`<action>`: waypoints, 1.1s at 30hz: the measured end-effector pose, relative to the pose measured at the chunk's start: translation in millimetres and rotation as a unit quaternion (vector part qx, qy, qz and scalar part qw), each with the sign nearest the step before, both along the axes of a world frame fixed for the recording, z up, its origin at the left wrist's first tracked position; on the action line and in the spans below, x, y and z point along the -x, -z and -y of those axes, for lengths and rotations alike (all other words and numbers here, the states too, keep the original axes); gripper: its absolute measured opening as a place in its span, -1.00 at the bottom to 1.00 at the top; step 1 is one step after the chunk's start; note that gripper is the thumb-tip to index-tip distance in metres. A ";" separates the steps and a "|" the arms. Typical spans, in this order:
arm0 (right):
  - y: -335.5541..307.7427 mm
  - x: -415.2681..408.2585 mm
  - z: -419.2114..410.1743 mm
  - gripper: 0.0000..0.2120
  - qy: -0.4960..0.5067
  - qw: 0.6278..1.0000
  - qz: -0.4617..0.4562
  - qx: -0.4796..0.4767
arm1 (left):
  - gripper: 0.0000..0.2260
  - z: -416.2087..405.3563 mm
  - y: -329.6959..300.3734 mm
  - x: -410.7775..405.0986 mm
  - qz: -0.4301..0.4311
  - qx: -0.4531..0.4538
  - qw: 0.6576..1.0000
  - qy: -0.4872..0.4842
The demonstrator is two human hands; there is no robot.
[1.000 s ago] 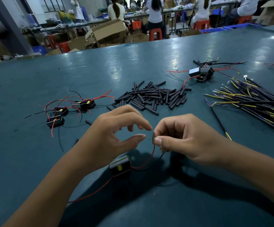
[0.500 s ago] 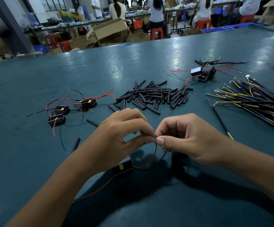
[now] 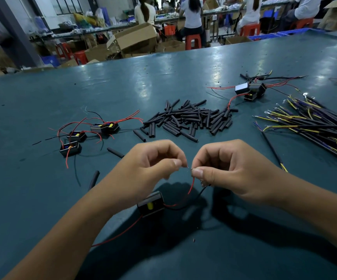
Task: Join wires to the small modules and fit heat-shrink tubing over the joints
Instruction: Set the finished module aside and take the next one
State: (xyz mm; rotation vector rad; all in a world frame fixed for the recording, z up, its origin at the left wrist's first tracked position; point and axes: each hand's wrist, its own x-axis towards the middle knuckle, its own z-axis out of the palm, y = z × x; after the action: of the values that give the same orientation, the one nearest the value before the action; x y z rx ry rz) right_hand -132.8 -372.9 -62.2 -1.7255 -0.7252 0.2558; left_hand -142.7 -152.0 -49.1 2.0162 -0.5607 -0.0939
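A small black module (image 3: 151,203) with a yellow part lies on the teal table under my left wrist. Its red wire (image 3: 191,186) arcs up to my fingertips, and a black wire (image 3: 200,193) runs beside it. My left hand (image 3: 153,164) pinches the bare wire end with thumb and forefinger. Facing it, my right hand (image 3: 230,168) pinches the red wire just below that end. The two hands nearly touch. A pile of black heat-shrink tubes (image 3: 189,118) lies beyond my hands.
Several modules with red wires (image 3: 88,134) lie at the left, more modules (image 3: 248,91) at the far right. A bundle of black, yellow and blue wires (image 3: 312,126) lies at the right. Loose tubes (image 3: 115,152) lie near my left hand. People sit at benches behind.
My left thumb and forefinger have closed onto the wire end, and both hands have come together. The module has shifted slightly under my left wrist.
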 end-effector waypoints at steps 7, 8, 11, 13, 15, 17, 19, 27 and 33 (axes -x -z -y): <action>-1.0 0.3 -1.0 -0.96 -0.014 0.999 -0.030 -0.020 | -0.94 -2.8 -0.9 -3.2 0.324 -0.111 0.939 0.034; -0.9 0.3 -1.0 -0.96 -0.014 0.999 -0.029 -0.020 | -0.94 -3.6 -0.7 -3.6 0.334 -0.116 0.935 0.029; -1.2 0.8 -1.0 -0.92 -0.016 0.999 -0.026 -0.017 | -0.89 -6.5 -1.4 -4.4 0.366 -0.145 0.919 0.020; -1.5 1.0 -0.8 -0.91 -0.017 0.999 -0.027 -0.018 | -0.88 -5.8 -3.0 -5.2 0.389 -0.163 0.906 0.024; -1.3 0.6 -0.8 -0.90 -0.016 0.999 -0.028 -0.018 | -0.87 -4.7 -3.9 -5.5 0.406 -0.172 0.897 0.029; -1.0 0.0 -0.6 -0.90 -0.016 0.999 -0.027 -0.019 | -0.85 -4.2 -4.8 -5.0 0.419 -0.181 0.890 0.029; -1.1 0.0 -0.7 -0.93 -0.015 0.999 -0.028 -0.023 | -0.83 -3.6 -5.5 -3.3 0.426 -0.194 0.883 0.025; 1.6 2.6 -5.5 -0.95 0.017 0.999 0.030 0.014 | -0.85 8.5 -0.4 5.3 0.041 -0.019 0.999 -0.028; 0.1 -2.0 -2.6 -0.89 0.015 1.000 0.017 0.011 | -0.86 4.9 -1.5 2.2 -0.100 0.057 0.993 -0.039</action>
State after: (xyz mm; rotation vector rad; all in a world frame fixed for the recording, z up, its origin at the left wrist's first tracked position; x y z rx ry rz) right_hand -130.8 -370.3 -62.3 -1.7628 -0.7234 0.2159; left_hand -144.9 -156.9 -47.7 1.8893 -0.3525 -0.2089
